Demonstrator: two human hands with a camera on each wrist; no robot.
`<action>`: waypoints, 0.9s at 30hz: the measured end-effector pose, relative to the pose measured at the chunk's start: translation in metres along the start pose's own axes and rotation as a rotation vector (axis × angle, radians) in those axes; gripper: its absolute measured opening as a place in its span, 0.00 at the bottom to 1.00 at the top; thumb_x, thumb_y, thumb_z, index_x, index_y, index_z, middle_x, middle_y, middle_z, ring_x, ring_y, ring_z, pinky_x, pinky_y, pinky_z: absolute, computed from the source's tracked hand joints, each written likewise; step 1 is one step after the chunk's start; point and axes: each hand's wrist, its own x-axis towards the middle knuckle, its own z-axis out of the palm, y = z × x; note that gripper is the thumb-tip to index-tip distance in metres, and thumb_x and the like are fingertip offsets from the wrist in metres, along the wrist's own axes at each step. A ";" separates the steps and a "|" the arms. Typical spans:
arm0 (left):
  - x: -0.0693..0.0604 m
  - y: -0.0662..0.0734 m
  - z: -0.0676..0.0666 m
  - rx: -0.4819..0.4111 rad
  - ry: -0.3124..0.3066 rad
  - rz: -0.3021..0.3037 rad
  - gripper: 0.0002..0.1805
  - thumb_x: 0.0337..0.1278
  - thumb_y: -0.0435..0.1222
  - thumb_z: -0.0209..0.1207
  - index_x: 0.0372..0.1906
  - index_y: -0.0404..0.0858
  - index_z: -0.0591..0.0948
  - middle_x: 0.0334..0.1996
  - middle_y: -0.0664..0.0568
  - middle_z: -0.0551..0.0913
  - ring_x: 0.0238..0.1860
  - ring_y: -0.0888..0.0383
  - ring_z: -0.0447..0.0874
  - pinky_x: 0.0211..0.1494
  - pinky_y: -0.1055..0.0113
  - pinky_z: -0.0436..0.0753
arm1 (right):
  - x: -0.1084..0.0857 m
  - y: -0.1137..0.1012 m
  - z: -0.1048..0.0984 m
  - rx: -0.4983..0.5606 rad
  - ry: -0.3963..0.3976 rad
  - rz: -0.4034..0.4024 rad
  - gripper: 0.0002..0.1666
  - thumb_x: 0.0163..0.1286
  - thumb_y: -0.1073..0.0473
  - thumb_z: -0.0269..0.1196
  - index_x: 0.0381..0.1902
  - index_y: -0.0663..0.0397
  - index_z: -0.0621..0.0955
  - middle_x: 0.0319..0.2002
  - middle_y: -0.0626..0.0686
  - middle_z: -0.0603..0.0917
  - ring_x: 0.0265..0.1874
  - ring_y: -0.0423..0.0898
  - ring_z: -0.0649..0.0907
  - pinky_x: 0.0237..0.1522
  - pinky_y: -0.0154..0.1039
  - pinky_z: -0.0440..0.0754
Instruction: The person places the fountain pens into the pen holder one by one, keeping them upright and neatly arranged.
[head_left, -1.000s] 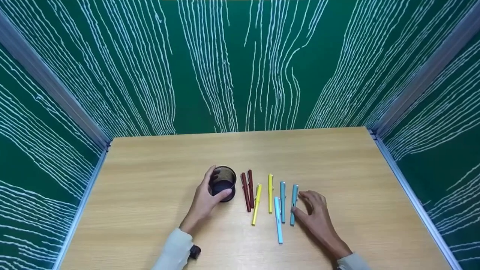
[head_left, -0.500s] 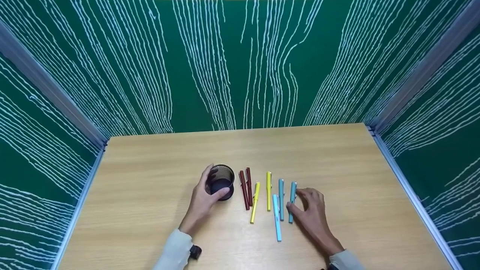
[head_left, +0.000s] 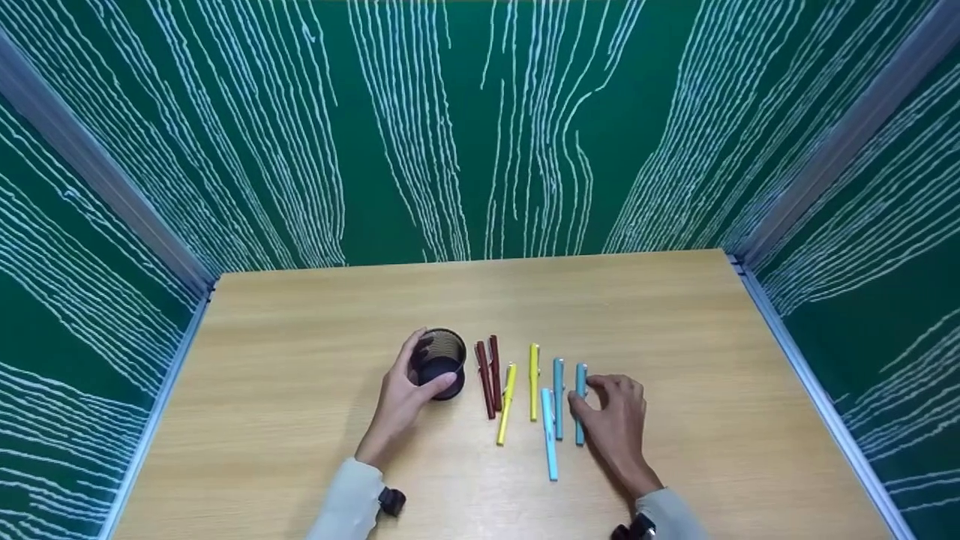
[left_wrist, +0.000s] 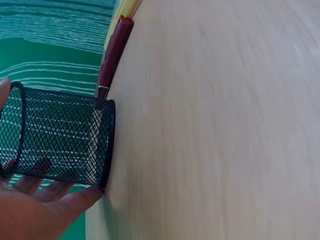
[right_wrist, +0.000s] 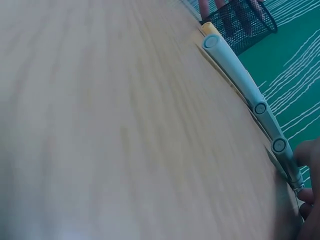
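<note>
A black mesh cup point(head_left: 441, 346) stands upright on the table, and my left hand point(head_left: 400, 403) holds it round its left side, thumb at the front. In the left wrist view, fingers point(left_wrist: 75, 200) touch the lower side of the cup point(left_wrist: 60, 132). My right hand point(head_left: 619, 424) pinches the rightmost teal pen point(head_left: 580, 431) between thumb and fingers as it lies on the table. The right wrist view shows the hand point(right_wrist: 310, 172) at that pen point(right_wrist: 287, 160), partly hiding it.
Left of the held pen lie another teal pen point(head_left: 559, 420), a light blue pen point(head_left: 550, 450), two yellow pens point(head_left: 534, 390) point(head_left: 504, 420) and two dark red pens point(head_left: 484, 382) point(head_left: 496, 375). Green walls with white lines surround the wooden table point(head_left: 300, 337).
My right hand has shifted slightly left, its thumb now across the rightmost teal pen. My left hand stays on the cup. The head view has moved a little.
</note>
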 end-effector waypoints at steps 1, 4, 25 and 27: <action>-0.001 0.001 0.000 -0.008 0.003 -0.005 0.52 0.61 0.34 0.79 0.86 0.39 0.64 0.78 0.37 0.73 0.76 0.35 0.73 0.79 0.39 0.70 | 0.000 0.000 0.001 -0.003 0.001 0.001 0.24 0.66 0.53 0.80 0.53 0.63 0.89 0.52 0.61 0.81 0.59 0.59 0.71 0.62 0.57 0.64; -0.003 0.005 -0.002 -0.027 0.012 -0.019 0.51 0.61 0.32 0.79 0.86 0.39 0.65 0.79 0.37 0.73 0.76 0.35 0.73 0.79 0.38 0.69 | 0.000 -0.002 0.004 -0.021 -0.007 0.007 0.24 0.66 0.52 0.80 0.52 0.62 0.89 0.52 0.60 0.80 0.59 0.59 0.71 0.61 0.56 0.64; 0.001 0.006 0.005 -0.082 -0.005 -0.027 0.51 0.60 0.30 0.78 0.85 0.36 0.63 0.79 0.34 0.71 0.78 0.33 0.69 0.83 0.42 0.64 | -0.001 0.000 0.002 -0.066 0.010 0.007 0.24 0.66 0.51 0.79 0.52 0.61 0.89 0.52 0.59 0.80 0.60 0.59 0.71 0.63 0.58 0.64; 0.001 0.007 0.005 -0.082 -0.009 -0.023 0.51 0.61 0.30 0.77 0.85 0.35 0.63 0.79 0.35 0.71 0.79 0.34 0.69 0.84 0.42 0.63 | 0.000 -0.001 0.001 -0.058 0.013 0.003 0.23 0.66 0.52 0.78 0.52 0.61 0.89 0.51 0.59 0.80 0.59 0.59 0.71 0.64 0.58 0.63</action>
